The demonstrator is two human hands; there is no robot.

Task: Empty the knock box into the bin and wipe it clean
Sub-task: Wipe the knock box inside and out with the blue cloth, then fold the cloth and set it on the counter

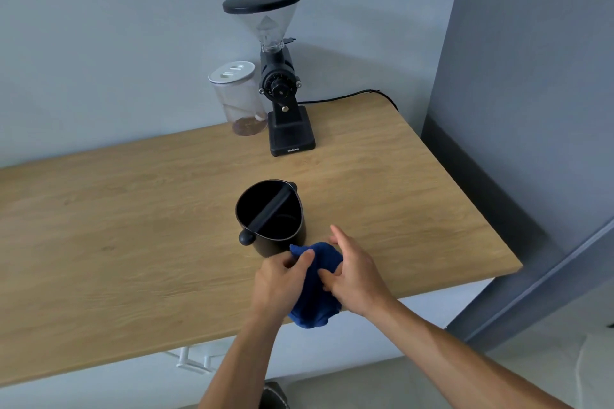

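The knock box (270,217) stood upright on the surface (133,226), just beyond both hands, its bar running near-left to far-right. The left hand (279,279) pinched the blue cloth (315,289) right beside the box wall. The right hand (355,272) kept its grip curled into the same cloth.

This looks like a small coffee corner in a home kitchen. A pale wooden counter (133,209) stands against a plain grey wall (99,43). On it stand a black coffee grinder (282,93) with its cable (349,97), a clear jar (239,100) with something brown at the bottom, and a black knock box (270,219).
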